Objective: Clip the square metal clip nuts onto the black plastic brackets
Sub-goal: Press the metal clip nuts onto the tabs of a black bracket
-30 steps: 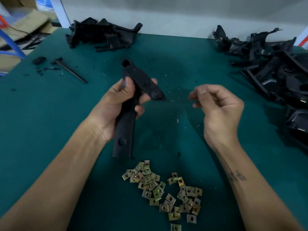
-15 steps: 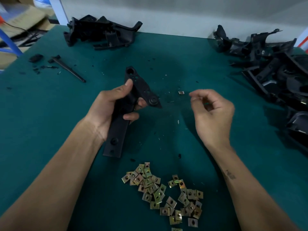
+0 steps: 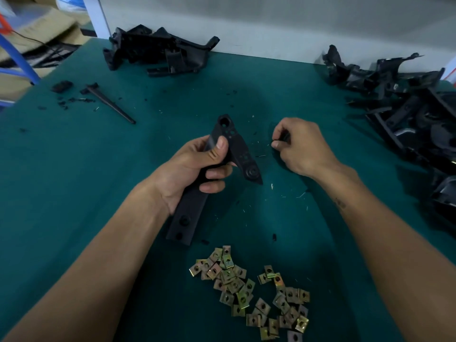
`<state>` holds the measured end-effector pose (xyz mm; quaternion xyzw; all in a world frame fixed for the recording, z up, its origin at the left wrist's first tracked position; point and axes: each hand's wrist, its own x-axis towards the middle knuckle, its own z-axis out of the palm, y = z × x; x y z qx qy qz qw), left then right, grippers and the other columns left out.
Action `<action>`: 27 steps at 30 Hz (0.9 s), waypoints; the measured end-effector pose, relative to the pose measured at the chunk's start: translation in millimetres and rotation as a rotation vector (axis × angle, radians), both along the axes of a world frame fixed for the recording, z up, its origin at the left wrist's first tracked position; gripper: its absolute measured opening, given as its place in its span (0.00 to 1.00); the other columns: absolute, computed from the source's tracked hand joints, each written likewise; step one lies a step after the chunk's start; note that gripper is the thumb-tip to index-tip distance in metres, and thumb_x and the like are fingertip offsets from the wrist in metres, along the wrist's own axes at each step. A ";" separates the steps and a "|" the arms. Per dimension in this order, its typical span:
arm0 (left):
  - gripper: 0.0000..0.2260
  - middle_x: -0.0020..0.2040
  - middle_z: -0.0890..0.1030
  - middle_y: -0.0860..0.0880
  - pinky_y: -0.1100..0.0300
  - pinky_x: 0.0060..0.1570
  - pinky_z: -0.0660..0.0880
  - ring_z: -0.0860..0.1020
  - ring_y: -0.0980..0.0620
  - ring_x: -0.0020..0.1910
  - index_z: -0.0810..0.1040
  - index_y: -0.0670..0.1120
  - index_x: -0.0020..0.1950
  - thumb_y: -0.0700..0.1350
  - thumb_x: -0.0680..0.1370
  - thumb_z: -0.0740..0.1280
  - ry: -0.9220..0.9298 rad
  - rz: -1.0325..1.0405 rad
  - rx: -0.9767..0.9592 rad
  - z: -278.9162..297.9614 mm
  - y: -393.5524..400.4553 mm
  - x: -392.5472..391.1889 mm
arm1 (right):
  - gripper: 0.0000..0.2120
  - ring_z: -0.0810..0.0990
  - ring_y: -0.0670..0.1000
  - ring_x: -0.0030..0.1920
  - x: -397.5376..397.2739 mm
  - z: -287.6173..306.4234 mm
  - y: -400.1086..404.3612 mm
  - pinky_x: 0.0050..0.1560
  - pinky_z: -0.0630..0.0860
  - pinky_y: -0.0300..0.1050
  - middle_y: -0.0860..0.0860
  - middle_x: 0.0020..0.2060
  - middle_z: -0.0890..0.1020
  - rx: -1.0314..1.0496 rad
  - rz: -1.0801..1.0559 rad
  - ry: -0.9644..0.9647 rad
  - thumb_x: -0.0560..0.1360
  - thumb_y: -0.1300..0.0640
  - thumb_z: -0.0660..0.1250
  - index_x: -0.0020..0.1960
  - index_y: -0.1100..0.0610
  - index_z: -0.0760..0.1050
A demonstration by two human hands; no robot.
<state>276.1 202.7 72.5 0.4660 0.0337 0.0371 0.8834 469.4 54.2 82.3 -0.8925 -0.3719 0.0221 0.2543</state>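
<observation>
My left hand (image 3: pixel 195 169) grips the black bracket (image 3: pixel 217 176) above the green mat (image 3: pixel 74 193); my right hand (image 3: pixel 299 146) is curled on something small and dark I can't identify. Clip nuts (image 3: pixel 249 290) lie heaped nearest me. I judge the next move is lining one up with the bracket's edge

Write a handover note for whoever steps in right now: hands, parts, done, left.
Left hand grips one black bracket, raised over the green table.
Right hand is down at the table, fingers curled round something small and dark; I cannot tell what.
Loose clip nuts lie in a pile near the table's front edge.
More brackets: far-left pile, right pile.
Done: no nut visible on the held bracket.
Left: pick a nut, clip it on, continue through the piles.
</observation>
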 end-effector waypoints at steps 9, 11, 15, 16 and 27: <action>0.16 0.37 0.64 0.48 0.68 0.21 0.63 0.64 0.58 0.28 0.73 0.45 0.44 0.50 0.70 0.78 -0.039 -0.052 0.099 1.0 -5.7 0.0 | 0.13 0.84 0.50 0.40 -100.8 -1.3 -35.9 0.49 0.81 0.46 0.55 0.40 0.84 1.034 0.003 1.034 0.75 0.73 0.66 0.56 0.63 0.81; 0.14 0.37 0.66 0.49 0.67 0.21 0.63 0.65 0.58 0.28 0.75 0.46 0.42 0.48 0.69 0.79 -0.038 -0.058 0.098 0.6 -6.1 0.0 | 0.11 0.82 0.51 0.40 -107.1 -4.9 -34.9 0.51 0.80 0.48 0.55 0.39 0.83 1.063 -0.014 1.038 0.75 0.74 0.65 0.51 0.63 0.82; 0.14 0.36 0.67 0.51 0.67 0.20 0.63 0.65 0.58 0.27 0.75 0.47 0.41 0.48 0.68 0.80 -0.010 -0.059 0.101 0.0 -7.0 0.7 | 0.07 0.77 0.49 0.40 -100.1 -0.7 -36.3 0.43 0.77 0.42 0.51 0.39 0.80 1.083 0.078 1.064 0.72 0.67 0.68 0.48 0.59 0.81; 0.14 0.36 0.68 0.51 0.68 0.20 0.63 0.65 0.59 0.27 0.75 0.47 0.40 0.48 0.68 0.80 -0.002 -0.062 0.093 -0.3 -6.9 1.0 | 0.07 0.75 0.49 0.38 -97.0 0.5 -38.0 0.37 0.75 0.40 0.50 0.38 0.79 1.056 0.101 1.053 0.72 0.66 0.69 0.47 0.57 0.82; 0.15 0.39 0.68 0.45 0.68 0.20 0.64 0.65 0.59 0.26 0.77 0.46 0.43 0.48 0.68 0.81 0.025 -0.089 0.094 -1.3 -8.3 1.7 | 0.07 0.85 0.53 0.41 -90.3 1.6 -41.3 0.45 0.81 0.40 0.58 0.41 0.84 1.104 0.202 1.163 0.72 0.66 0.69 0.49 0.64 0.82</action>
